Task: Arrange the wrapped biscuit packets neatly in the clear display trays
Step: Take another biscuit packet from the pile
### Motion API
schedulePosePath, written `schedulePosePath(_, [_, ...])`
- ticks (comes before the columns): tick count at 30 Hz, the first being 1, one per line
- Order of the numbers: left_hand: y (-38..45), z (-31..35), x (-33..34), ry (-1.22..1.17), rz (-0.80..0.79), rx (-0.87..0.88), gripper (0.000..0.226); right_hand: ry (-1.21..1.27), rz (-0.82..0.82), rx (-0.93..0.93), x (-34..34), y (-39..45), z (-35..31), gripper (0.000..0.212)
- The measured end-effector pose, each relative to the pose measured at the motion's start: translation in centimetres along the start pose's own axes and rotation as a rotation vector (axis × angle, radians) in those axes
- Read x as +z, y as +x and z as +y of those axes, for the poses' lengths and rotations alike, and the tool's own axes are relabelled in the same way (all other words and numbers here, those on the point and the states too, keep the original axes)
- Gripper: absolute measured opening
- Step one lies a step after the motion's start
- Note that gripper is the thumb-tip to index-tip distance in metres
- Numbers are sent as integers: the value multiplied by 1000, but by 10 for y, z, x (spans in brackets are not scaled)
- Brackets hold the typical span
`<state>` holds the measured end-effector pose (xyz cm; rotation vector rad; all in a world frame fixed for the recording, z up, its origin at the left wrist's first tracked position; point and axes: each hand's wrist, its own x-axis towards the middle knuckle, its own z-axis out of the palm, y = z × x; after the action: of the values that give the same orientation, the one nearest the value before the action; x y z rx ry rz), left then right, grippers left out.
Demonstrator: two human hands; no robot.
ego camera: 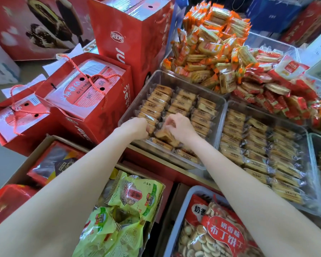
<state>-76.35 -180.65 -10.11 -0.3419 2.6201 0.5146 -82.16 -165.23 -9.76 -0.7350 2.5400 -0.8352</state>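
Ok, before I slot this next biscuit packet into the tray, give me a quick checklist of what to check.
1. Right hand grips a packet: ok.
2. Left hand is at the row's near end: ok; what it grips: cannot tell.
3. Far rows in the tray lie straight: ok.
4. Near corner packets lie straight: not ok, loose and askew.
5. Neighbouring tray full and neat: ok.
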Motion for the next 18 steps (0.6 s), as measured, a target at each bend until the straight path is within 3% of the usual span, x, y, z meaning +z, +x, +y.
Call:
schedulePosePath(3, [-9, 8, -14, -208, 150, 85, 33, 292, 77, 53, -34, -3, -1, 10])
schedulePosePath(6, [-23, 23, -33, -751, 129, 182, 31, 588, 143, 57, -64, -5, -4, 12])
schedulePosePath(10, [-41, 49, -53, -1272, 88, 228, 32, 685, 202, 11, -89, -14, -10, 13])
schedulePosePath(18, [-62, 76, -68, -1321, 236, 287, 9, 847, 211, -49, -109, -43, -16, 6])
